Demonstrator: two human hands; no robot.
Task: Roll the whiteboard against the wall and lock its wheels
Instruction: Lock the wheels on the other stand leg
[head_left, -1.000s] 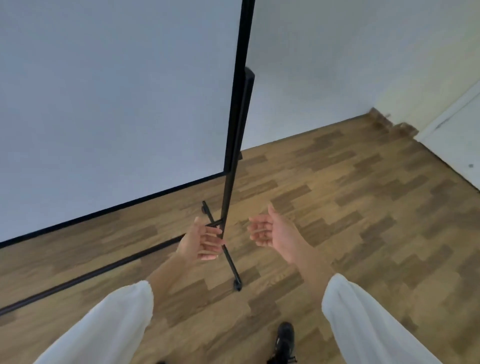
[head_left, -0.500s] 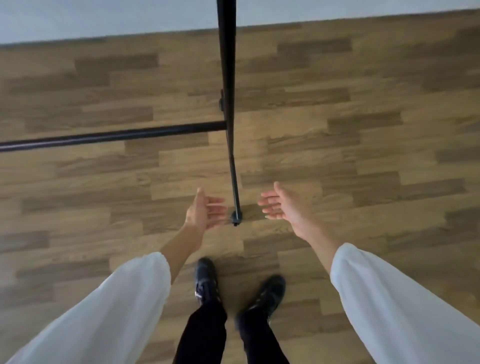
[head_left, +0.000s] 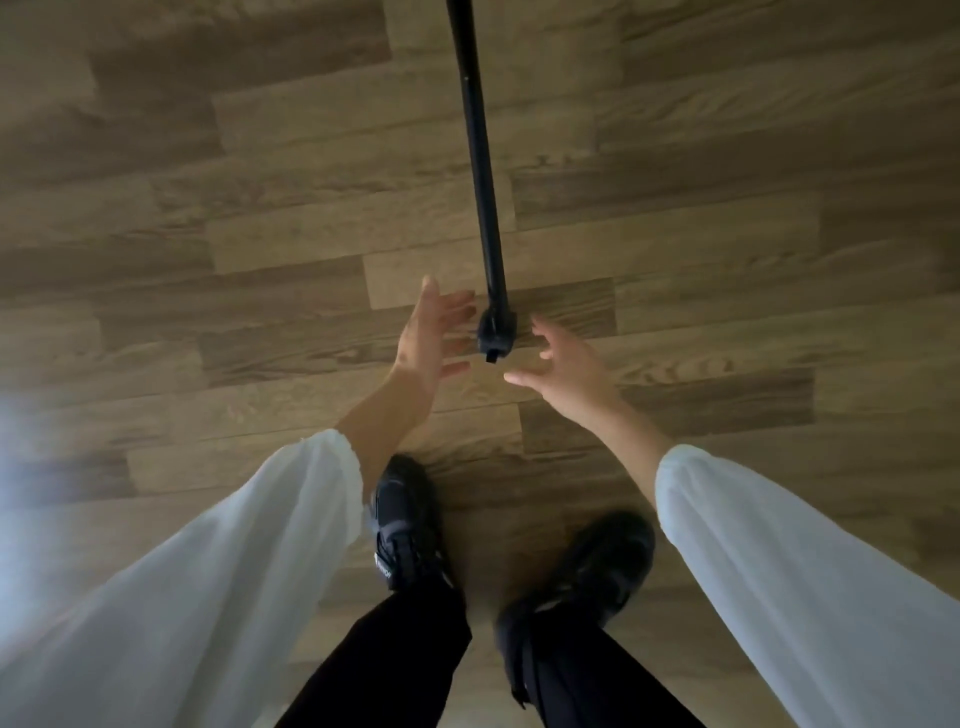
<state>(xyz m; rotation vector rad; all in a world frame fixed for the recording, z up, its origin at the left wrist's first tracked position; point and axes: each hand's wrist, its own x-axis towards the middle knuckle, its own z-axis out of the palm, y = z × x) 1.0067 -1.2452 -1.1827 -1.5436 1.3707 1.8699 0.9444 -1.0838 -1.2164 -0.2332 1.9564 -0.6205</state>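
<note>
Both hands, left hand (head_left: 428, 338) and right hand (head_left: 563, 364), are hovering open-fingered, grasping nothing, flanking the caster (head_left: 496, 335) ending the stand's foot bar (head_left: 480, 156); pressing its lock tab firmly down should secure it.

indoor room, type unclear | wood-plank floor (head_left: 311, 249) | black stand leg (head_left: 483, 171)

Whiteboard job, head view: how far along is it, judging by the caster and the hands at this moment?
Done: cannot confirm; no wall or board surface shows, only the black base leg on the wood floor.
In hand: the left hand and right hand, both open and empty, flank the caster without touching it.
Left: locking this caster; whether its small tab is engaged is unclear. Other wheels are out of view.
</note>
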